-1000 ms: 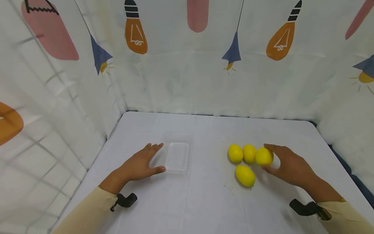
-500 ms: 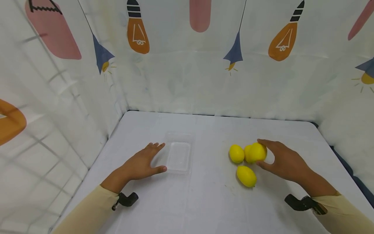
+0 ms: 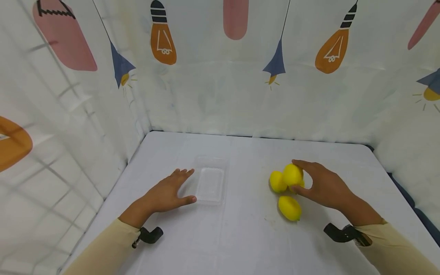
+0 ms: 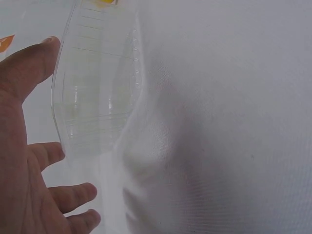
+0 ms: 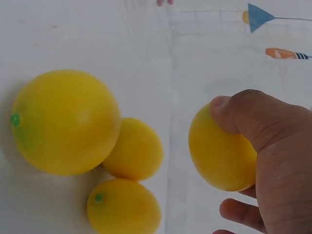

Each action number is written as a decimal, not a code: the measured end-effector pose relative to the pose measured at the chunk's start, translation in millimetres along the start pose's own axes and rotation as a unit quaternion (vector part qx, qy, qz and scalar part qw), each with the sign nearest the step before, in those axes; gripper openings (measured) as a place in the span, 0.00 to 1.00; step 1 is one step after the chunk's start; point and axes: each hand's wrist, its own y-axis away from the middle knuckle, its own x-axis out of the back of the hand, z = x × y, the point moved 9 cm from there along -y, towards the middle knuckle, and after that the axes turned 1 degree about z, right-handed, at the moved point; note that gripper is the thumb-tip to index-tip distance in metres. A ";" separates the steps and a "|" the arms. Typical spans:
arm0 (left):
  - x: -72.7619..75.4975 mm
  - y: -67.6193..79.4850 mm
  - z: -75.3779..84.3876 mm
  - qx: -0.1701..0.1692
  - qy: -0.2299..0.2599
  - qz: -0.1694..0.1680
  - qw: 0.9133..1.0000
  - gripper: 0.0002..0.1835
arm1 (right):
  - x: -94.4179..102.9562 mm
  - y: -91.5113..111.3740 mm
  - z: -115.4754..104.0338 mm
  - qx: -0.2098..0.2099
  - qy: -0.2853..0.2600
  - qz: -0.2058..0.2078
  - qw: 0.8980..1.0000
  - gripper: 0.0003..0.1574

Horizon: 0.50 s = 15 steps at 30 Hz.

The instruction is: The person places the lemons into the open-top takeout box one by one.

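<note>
Right hand (image 3: 324,187), right of centre in the head view: fingers and thumb curled round a lemon (image 3: 293,173), which is lifted clear of the table (image 3: 240,236). The right-wrist view shows the same held lemon (image 5: 222,148) at centre right, the thumb pressed across its upper side.

Just beside and below the held fruit lie three more lemons. In the head view one (image 3: 277,181) sits immediately to its left, a second is mostly hidden beneath it, and a third (image 3: 290,208) lies lower in the frame, its long axis running from upper left to lower right. In the right-wrist view these three cluster at left and lower centre, touching one another; the largest (image 5: 66,122) shows a green stem end.

Left hand (image 3: 165,194), left of centre: fingers straight and spread, palm flat on the table, holding nothing. Its thumb tip and fingertips lie against, or just beside, the left edge of a clear plastic tray (image 3: 210,183); contact cannot be confirmed.

The tray lies to the left of the held lemon, between the two hands and nearer the left one, with its long axis running up and down the frame. It holds nothing. The left-wrist view shows its ribbed transparent wall (image 4: 97,83) at upper left, beside the thumb.
</note>
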 end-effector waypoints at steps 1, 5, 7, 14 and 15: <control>-0.2 0.0 -0.2 0.000 0.000 0.000 1.000 0.52 | -0.6 -1.2 -1.4 0.000 -0.001 -0.001 1.000 0.54; -1.2 -0.1 -0.8 -0.001 -0.003 -0.002 1.000 0.52 | -2.0 -5.9 -8.0 0.007 -0.006 0.000 1.000 0.53; -1.3 0.1 -0.6 -0.002 -0.002 -0.003 1.000 0.52 | -2.6 -8.3 -11.4 0.012 -0.011 0.003 1.000 0.53; 0.3 0.9 2.0 -0.001 -0.001 -0.006 1.000 0.52 | -4.3 -15.7 -24.9 0.024 -0.016 0.006 1.000 0.52; 0.6 1.0 2.2 0.000 0.000 -0.006 1.000 0.51 | -4.7 -16.7 -27.3 0.024 -0.018 0.004 1.000 0.52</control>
